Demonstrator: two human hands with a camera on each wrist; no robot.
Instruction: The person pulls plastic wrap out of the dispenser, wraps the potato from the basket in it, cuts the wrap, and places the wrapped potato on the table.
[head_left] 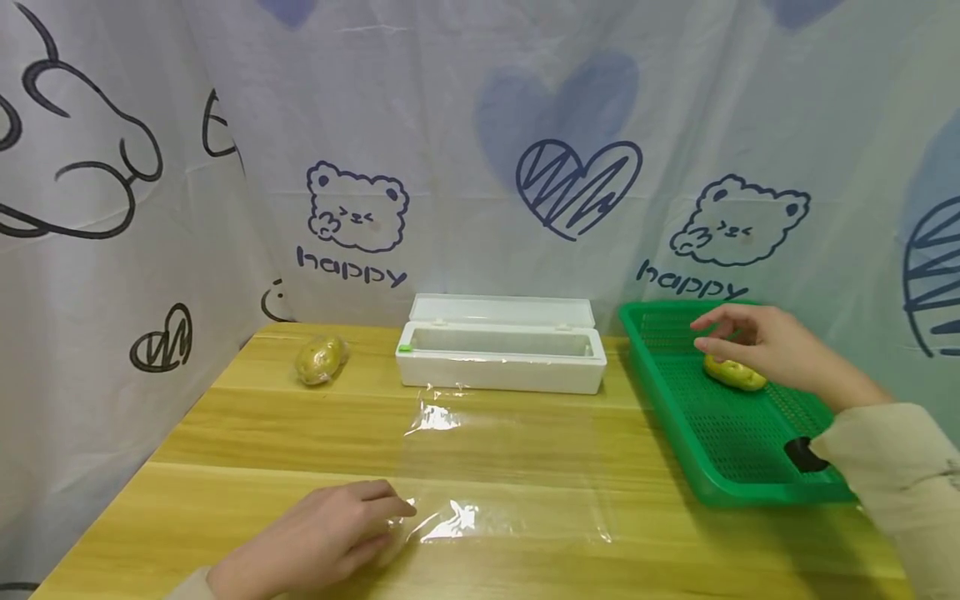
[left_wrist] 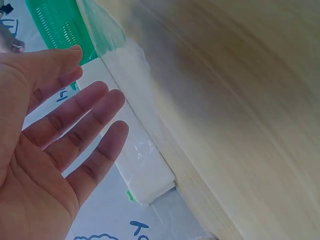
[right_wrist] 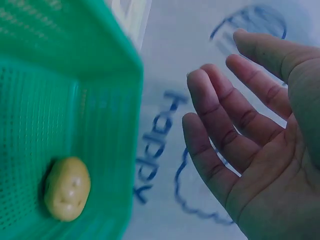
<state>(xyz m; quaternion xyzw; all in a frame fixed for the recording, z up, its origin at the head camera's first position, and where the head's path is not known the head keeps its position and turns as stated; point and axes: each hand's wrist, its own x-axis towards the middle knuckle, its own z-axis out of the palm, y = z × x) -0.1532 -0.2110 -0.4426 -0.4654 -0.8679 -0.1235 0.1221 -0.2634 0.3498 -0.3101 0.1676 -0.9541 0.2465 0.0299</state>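
My right hand [head_left: 757, 337] is over the far end of the green basket [head_left: 678, 425], fingers loosely bent with nothing in them. Just below it a potato [head_left: 735, 374] lies on the basket floor; the right wrist view shows this potato [right_wrist: 68, 189] whole, apart from the fingers. A sheet of clear plastic wrap [head_left: 510, 475] is spread on the table, running from the white wrap box [head_left: 501, 372], whose lid stands up. At the sheet's near left corner is my left hand [head_left: 322, 533], its fingertips right by the film and relaxed, as the left wrist view also shows.
A potato wrapped in clear film [head_left: 320, 360] sits at the back left of the wooden table [head_left: 300, 450]. A printed curtain [head_left: 450, 125] hangs close behind the box and basket. The basket's raised rim borders the sheet's right side.
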